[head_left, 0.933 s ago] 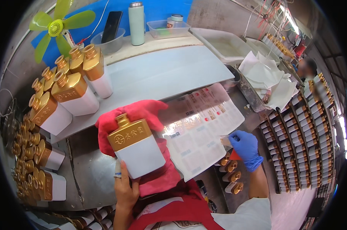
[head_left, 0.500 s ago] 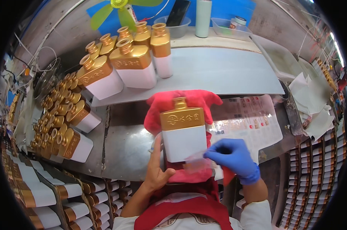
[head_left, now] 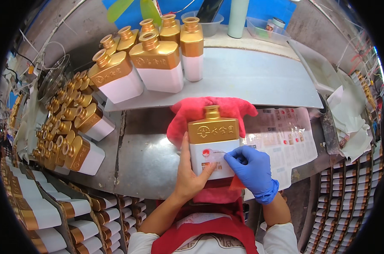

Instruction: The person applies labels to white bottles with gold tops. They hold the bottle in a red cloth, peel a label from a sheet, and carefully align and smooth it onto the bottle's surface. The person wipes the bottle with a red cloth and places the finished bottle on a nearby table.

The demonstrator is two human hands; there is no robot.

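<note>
A flat bottle (head_left: 213, 127), gold on top and white below, lies on a pink-red cloth (head_left: 181, 120) in front of me. My bare left hand (head_left: 191, 180) grips its left edge, with the thumb pressed on the lower white front. A clear decal film (head_left: 216, 155) with a red round mark and small print rests against the white face. Its right edge is pinched by my blue-gloved right hand (head_left: 252, 170). A red-orange flat piece (head_left: 237, 183) sticks out below that glove; its kind I cannot make out.
Several similar bottles (head_left: 156, 63) stand on a grey board (head_left: 251, 80) behind, and more (head_left: 88, 156) crowd the left. A printed decal sheet (head_left: 281, 131) lies to the right. Racks of bottles (head_left: 344, 199) flank me both sides. A green bottle (head_left: 238, 17) stands at the back.
My right hand has brought the film from below up onto the bottle's white face. My left thumb has moved over the bottle's front onto the film. The view has shifted slightly.
</note>
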